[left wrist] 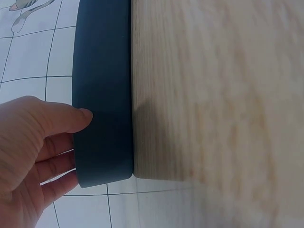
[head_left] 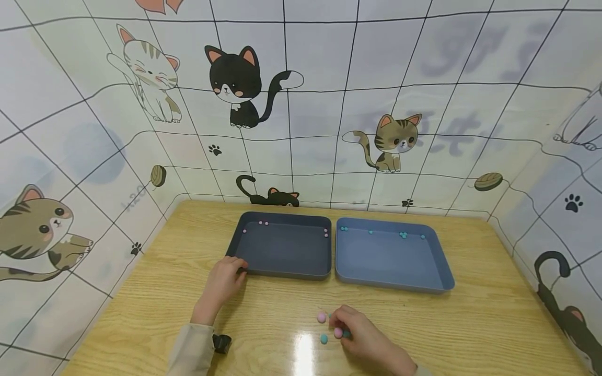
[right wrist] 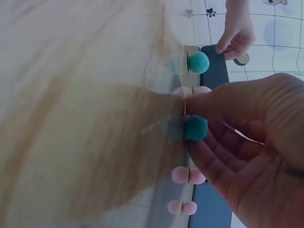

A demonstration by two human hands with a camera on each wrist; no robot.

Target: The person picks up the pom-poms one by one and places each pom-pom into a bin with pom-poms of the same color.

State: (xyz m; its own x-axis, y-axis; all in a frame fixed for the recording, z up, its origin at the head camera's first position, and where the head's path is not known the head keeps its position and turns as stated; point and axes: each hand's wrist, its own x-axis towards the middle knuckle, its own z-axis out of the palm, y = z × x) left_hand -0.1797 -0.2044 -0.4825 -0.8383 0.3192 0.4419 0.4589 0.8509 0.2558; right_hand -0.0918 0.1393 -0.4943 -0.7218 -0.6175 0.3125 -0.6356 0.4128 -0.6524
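Note:
My left hand (head_left: 224, 282) grips the near left corner of the dark grey tray (head_left: 287, 273). In the left wrist view its thumb lies on the tray's outer wall (left wrist: 103, 147), with the other fingers partly hidden behind the rim. On the table to the right, my right hand (head_left: 364, 337) pinches a teal pom-pom (right wrist: 196, 128) between thumb and finger, low over the wood. Around it lie a pink pom-pom (head_left: 321, 317), another pink one (head_left: 338, 332) near the fingers and a teal one (head_left: 324, 339). A further bit of teal shows at the fingertips.
Several small pink balls lie in the dark tray. Right beside it stands a blue tray (head_left: 392, 286) with several teal balls along its far side. A cat-patterned wall covering (head_left: 324, 115) closes off the back and sides of the wooden table (head_left: 273, 318).

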